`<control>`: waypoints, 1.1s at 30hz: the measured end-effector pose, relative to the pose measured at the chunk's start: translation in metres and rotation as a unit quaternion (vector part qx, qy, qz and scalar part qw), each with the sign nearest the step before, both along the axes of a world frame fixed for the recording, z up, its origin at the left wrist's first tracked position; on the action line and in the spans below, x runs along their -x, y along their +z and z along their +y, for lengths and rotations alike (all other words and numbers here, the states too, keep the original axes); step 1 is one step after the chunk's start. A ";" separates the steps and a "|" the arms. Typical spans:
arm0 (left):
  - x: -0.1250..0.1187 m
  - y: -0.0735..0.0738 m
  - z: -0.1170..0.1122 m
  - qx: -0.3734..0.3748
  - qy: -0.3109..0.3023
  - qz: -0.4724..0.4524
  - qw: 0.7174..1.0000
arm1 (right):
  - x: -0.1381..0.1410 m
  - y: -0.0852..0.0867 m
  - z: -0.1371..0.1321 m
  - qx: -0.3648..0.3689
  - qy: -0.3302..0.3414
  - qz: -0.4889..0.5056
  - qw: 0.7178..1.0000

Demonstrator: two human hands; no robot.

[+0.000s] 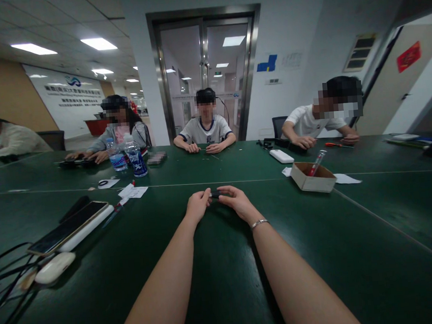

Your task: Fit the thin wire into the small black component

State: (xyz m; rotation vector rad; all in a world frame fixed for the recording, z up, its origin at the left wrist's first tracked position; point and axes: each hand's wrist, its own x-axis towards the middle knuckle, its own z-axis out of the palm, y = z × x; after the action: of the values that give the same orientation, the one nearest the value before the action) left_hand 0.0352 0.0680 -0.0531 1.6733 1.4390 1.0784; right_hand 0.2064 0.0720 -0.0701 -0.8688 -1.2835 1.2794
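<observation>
Over the green table (229, 279), both my hands meet around a small black object (215, 194) with a lighter, metallic-looking end. It is too small for me to tell its kind. My left hand (199, 205) pinches its left end between thumb and fingers. Around the other end, the thumb and curled fingers of my right hand (239, 203) are closed. A silver bracelet (259, 223) circles my right wrist. My fingers cover part of the object.
At left lie a phone (70, 226), a white case (55, 268) and black cables (9, 275). Two bottles (136, 157) stand farther back. To the right are an open box (313, 181) holding a clear red tube and a white power bank (281, 156). Several people sit around the table.
</observation>
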 end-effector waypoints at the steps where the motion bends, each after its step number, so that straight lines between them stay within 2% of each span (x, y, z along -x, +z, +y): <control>1: 0.000 0.001 -0.001 0.003 0.003 0.009 1.000 | 0.000 0.000 0.000 0.001 0.003 0.002 1.000; 12: 0.002 0.002 -0.001 0.013 0.038 0.055 0.998 | 0.001 0.000 0.000 0.010 0.023 0.004 1.000; 22: 0.001 0.002 0.000 0.021 0.044 0.065 0.997 | 0.000 0.001 -0.001 0.008 0.017 -0.007 1.000; 27: 0.001 0.008 -0.004 0.037 0.031 0.044 0.998 | 0.000 0.001 -0.001 0.008 0.013 -0.008 1.000; 33: 0.000 0.009 -0.003 0.048 0.041 0.068 0.996 | 0.000 0.001 -0.001 0.005 0.010 -0.011 1.000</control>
State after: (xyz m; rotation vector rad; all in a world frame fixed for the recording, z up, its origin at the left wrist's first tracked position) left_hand 0.0348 0.0651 -0.0442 1.6585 1.6326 0.9377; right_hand 0.2063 0.0714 -0.0693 -0.8815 -1.3069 1.2958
